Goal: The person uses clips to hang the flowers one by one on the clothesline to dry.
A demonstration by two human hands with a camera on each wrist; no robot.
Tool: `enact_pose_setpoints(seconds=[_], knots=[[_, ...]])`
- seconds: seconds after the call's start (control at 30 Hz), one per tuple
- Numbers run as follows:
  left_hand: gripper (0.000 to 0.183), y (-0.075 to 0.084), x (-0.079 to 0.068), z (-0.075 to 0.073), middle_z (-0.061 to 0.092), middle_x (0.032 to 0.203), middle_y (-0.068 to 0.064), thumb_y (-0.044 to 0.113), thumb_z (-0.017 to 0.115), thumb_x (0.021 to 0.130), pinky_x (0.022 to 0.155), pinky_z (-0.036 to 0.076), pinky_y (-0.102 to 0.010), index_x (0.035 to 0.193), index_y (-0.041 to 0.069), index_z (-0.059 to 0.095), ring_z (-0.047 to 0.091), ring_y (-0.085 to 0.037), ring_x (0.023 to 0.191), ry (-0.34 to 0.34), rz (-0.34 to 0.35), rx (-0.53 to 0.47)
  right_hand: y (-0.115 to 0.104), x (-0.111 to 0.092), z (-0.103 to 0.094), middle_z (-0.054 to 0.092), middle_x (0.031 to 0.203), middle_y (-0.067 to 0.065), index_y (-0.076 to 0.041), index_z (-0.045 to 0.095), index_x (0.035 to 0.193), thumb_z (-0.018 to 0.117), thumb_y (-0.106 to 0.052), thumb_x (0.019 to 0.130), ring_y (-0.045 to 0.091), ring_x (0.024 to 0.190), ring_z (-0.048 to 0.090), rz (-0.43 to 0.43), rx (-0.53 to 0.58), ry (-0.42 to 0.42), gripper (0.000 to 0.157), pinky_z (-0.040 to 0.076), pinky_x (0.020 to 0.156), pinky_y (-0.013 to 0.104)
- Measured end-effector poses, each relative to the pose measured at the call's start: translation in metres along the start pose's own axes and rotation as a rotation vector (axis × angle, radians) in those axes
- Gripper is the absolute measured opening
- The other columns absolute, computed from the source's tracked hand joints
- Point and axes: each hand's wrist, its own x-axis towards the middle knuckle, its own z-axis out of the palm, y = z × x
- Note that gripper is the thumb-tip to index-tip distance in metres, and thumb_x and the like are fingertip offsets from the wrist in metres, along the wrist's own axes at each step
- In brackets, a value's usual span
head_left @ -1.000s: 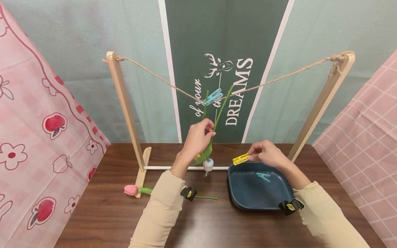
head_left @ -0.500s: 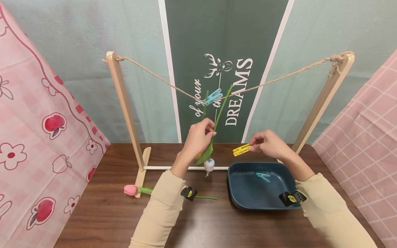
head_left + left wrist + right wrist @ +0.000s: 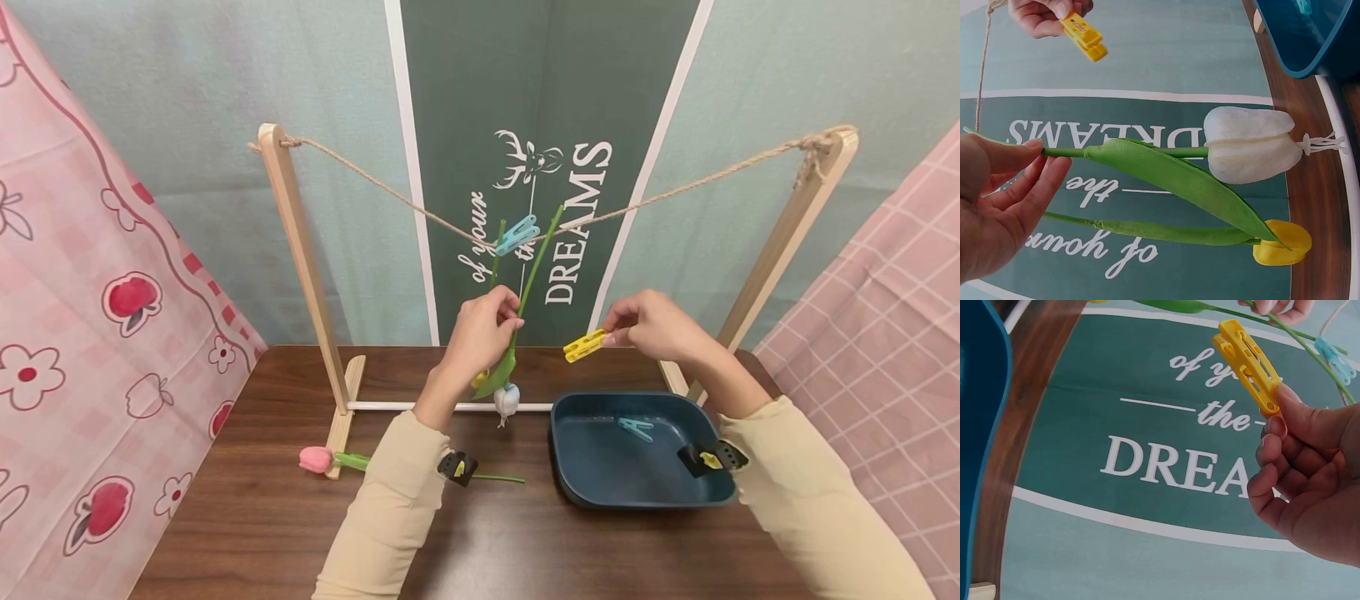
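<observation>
My left hand [image 3: 486,329] pinches the green stem of a white artificial tulip [image 3: 1250,145], which hangs head down with its stem end up at the rope [image 3: 645,202]. Behind it, a yellow tulip [image 3: 1282,242] also hangs head down, its stem at a blue clothespin [image 3: 517,235] on the rope. My right hand [image 3: 652,325] holds a yellow clothespin [image 3: 1247,365] between thumb and fingers, to the right of the white tulip and above the basin. In the right wrist view its jaw end points away from the hand.
A dark blue basin [image 3: 566,479] with another blue clothespin [image 3: 636,428] inside stands at the right. Wooden posts [image 3: 303,267] carry the rope, with a white rod [image 3: 405,407] low between them. A pink tulip [image 3: 317,459] lies on the table [image 3: 247,517], partly under my left sleeve.
My right hand has risen from over the basin's back rim, carrying the yellow clothespin upward. The left hand and the white tulip have stayed almost still.
</observation>
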Motion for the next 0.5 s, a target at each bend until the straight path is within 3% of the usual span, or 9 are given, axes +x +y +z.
enact_pose_setpoints(seconds=[0.5], knots=[[0.012,0.000,0.000,0.001,0.060,0.077,-0.002,0.007,0.065,0.084,0.068,0.045,-0.027,0.093,0.005,0.058,0.057,-0.014,0.070,-0.003,-0.005,0.009,-0.019,0.007,-0.019,0.063,0.068,0.004,-0.002,0.067,0.075,0.067,0.002,0.078,0.018,0.063,0.049,-0.025,-0.049,-0.007,0.005,0.040,0.054,0.029]])
